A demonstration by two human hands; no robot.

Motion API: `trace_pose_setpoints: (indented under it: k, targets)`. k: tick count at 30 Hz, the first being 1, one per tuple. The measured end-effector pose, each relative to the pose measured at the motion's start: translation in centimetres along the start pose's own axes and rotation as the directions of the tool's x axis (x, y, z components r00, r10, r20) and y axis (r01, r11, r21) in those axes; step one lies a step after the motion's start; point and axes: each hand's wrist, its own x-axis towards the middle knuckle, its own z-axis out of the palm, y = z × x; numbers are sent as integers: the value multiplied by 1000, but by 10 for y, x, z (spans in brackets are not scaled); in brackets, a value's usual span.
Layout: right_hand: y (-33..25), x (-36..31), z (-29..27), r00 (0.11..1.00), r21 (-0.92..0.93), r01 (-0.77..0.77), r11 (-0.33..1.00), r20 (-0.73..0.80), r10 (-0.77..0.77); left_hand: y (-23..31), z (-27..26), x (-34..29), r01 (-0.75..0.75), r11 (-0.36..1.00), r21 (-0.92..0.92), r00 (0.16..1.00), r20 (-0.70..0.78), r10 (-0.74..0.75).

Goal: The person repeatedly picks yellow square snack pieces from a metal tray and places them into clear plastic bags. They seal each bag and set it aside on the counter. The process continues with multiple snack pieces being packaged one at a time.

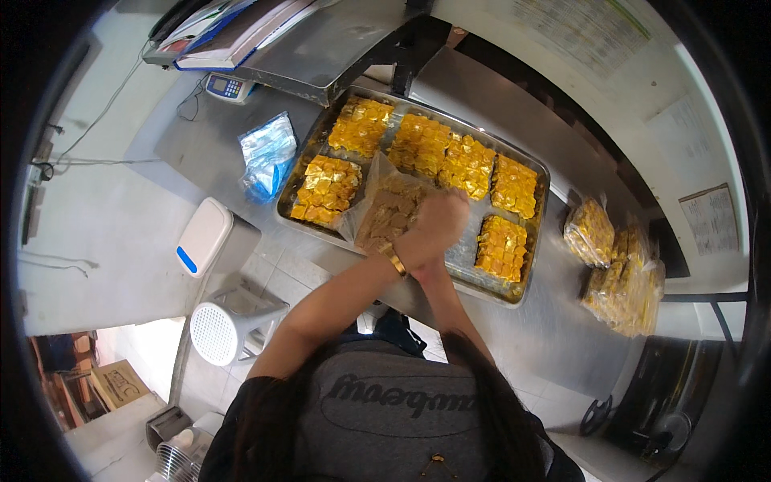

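Observation:
A clear plastic bag (389,210) with a flat, light-brown block of pieces inside lies over the middle of a large metal tray (385,262). My left hand (438,223), with a gold band at its wrist, is closed at the bag's right side; what its fingers hold is hidden. The left arm crosses over my right hand (434,270), whose fingers are out of sight behind the left. Around the bag in the tray sit several slabs of shiny yellow-gold wrapped pieces, such as one slab (502,247) just right of my hands.
Left of the tray lies a blue-and-clear plastic packet (267,157). A small digital scale (228,87) stands behind it, below a shelf with folders (241,36). Bagged yellow packs (622,281) are stacked at the right. A white-lidded bin (206,237) and a round stool (217,333) stand left.

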Motion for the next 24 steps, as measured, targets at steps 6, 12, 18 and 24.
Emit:
trace_pose_setpoints:
  k: [6,12,18,24]
  targets:
    - [-17,10,38,973,-103,62,993,-215,-83,-19,-26,-49,-20,997,-80,833,-553,-27]
    - [-35,15,55,948,-228,82,970,-283,-147,-135,-20,-73,312,882,-354,889,-217,-402]
    - [-35,18,74,856,-285,101,953,-464,-229,-128,-12,-80,298,659,-690,848,-126,-515]
    - [-32,22,59,890,-241,161,957,-385,-247,-71,-9,-100,32,877,-479,852,-446,-275]
